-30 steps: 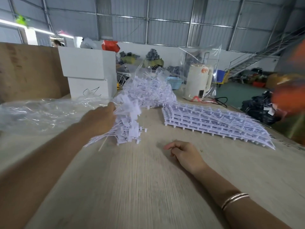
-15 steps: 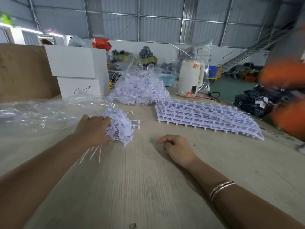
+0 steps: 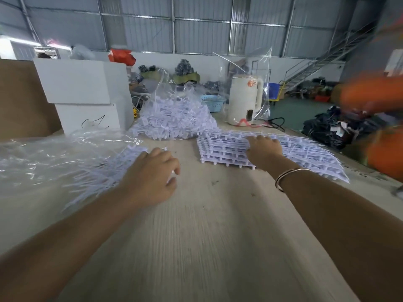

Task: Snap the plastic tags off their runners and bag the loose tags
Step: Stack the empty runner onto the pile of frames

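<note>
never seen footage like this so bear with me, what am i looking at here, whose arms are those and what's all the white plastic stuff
There is no machine here. A camera worn on a person's head looks down at their own two arms over a wooden table. The left hand grips a bunch of white plastic tags beside a clear plastic bag. The right hand rests on a stack of tag runners, grids with tags not yet snapped off. Behind sit a bag of loose tags, white boxes and a white kettle.
</note>
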A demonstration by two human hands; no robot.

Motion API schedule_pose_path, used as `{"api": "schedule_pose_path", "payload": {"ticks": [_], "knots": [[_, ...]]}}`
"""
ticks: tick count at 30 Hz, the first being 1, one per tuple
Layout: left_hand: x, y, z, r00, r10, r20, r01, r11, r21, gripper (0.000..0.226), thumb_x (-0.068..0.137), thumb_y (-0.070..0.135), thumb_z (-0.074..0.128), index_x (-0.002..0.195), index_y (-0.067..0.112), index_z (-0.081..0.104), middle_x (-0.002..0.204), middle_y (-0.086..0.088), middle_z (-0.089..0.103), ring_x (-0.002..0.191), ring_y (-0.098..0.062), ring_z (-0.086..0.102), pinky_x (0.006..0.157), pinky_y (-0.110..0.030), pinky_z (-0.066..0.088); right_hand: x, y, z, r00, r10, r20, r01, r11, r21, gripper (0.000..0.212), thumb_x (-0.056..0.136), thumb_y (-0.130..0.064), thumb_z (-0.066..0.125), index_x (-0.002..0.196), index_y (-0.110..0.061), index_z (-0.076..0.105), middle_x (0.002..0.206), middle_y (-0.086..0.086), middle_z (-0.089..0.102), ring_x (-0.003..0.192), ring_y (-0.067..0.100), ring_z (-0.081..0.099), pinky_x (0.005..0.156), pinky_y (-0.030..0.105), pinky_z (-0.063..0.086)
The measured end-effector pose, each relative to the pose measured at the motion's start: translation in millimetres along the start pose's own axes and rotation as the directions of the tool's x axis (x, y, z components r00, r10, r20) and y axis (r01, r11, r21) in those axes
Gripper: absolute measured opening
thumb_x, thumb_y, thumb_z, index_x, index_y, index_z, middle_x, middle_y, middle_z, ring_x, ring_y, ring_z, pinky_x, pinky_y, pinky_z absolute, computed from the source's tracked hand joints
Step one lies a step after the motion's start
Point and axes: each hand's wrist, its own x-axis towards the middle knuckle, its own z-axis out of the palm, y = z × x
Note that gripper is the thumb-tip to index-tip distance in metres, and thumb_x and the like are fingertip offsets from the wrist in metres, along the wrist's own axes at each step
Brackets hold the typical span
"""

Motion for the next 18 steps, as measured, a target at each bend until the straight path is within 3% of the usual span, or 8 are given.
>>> {"api": "schedule_pose_path", "payload": {"ticks": [3,6,8,10,12,14,16,18], "knots": [[13.0,18.6,17.2,0.998,0.052,0.025,-0.05,0.997,-0.066,0.016,0.086,0.028,0.051,0.098,0.026,0.062,0.101,0.009,0.057,0.104,-0.014,0.045,0.083,-0.029,0.031,4.8,3.0,7.1,1.0,0.004,0.022,-0.002,0.998,-0.068,0.038,0.094,-0.019,0.038,0.131,-0.014,0.04,0.131,0.011,0.048,0.122,0.032,0.046,0.1,0.043,0.034],[25.3,36.8,30.9,0.997,0.049,0.059,-0.04,0.99,-0.137,0.017,0.089,0.028,0.049,0.097,0.025,0.063,0.1,0.009,0.057,0.102,-0.012,0.043,0.086,-0.03,0.034,9.4,1.8,4.0,0.991,-0.071,-0.114,0.059,0.992,-0.107,0.038,0.091,-0.011,0.043,0.129,-0.017,0.044,0.126,0.011,0.052,0.116,0.031,0.051,0.097,0.044,0.037],[34.2,49.5,37.0,0.997,0.016,0.072,0.003,0.968,-0.252,0.016,0.091,0.027,0.05,0.095,0.021,0.064,0.097,0.008,0.059,0.101,-0.013,0.045,0.087,-0.032,0.038,9.4,-2.1,-3.8,0.972,-0.073,-0.222,0.069,0.997,-0.025,0.038,0.091,-0.009,0.045,0.127,-0.02,0.049,0.124,0.01,0.053,0.108,0.03,0.056,0.091,0.042,0.041],[42.1,63.7,38.9,0.992,-0.061,0.11,0.104,0.887,-0.45,0.016,0.093,0.025,0.051,0.093,0.017,0.065,0.093,0.005,0.062,0.095,-0.015,0.051,0.083,-0.032,0.042,5.0,-6.5,-13.7,0.969,-0.013,-0.247,0.056,0.985,0.166,0.037,0.094,-0.009,0.044,0.126,-0.024,0.051,0.125,0.011,0.05,0.101,0.032,0.059,0.082,0.043,0.047],[49.6,76.1,37.6,0.961,-0.172,0.215,0.271,0.736,-0.621,0.022,0.096,0.026,0.048,0.095,0.012,0.064,0.088,-0.002,0.063,0.081,-0.016,0.056,0.07,-0.025,0.042,-0.5,-10.2,-23.1,0.976,0.012,-0.217,0.057,0.949,0.311,0.038,0.095,-0.009,0.041,0.127,-0.026,0.051,0.125,0.013,0.046,0.096,0.034,0.059,0.075,0.042,0.049],[55.7,85.8,33.8,0.911,-0.252,0.327,0.412,0.582,-0.701,0.03,0.098,0.031,0.042,0.101,0.009,0.063,0.089,-0.006,0.064,0.076,-0.016,0.057,0.066,-0.024,0.041,-9.2,-14.8,-33.8,0.977,-0.022,-0.211,0.114,0.892,0.437,0.039,0.097,-0.009,0.036,0.129,-0.024,0.051,0.128,0.015,0.046,0.101,0.035,0.057,0.084,0.043,0.05],[61.0,93.1,28.7,0.846,-0.32,0.427,0.518,0.3,-0.801,0.037,0.1,0.036,0.033,0.104,0.011,0.06,0.095,-0.006,0.063,0.082,-0.018,0.058,0.076,-0.029,0.045,-25.5,-24.4,-43.1,0.972,-0.13,-0.195,0.214,0.832,0.511,0.04,0.097,-0.008,0.036,0.133,-0.018,0.05,0.133,0.017,0.044,0.111,0.035,0.053,0.096,0.041,0.044],[63.0,96.7,20.7,0.767,-0.379,0.517,0.542,-0.048,-0.839,0.042,0.101,0.04,0.027,0.105,0.012,0.058,0.09,-0.005,0.063,0.078,-0.017,0.058,0.072,-0.03,0.046,-48.9,-39.1,-48.2,0.951,-0.271,-0.148,0.308,0.801,0.514,0.043,0.095,-0.005,0.038,0.137,-0.012,0.044,0.131,0.02,0.045,0.114,0.034,0.049,0.095,0.032,0.039]]}}
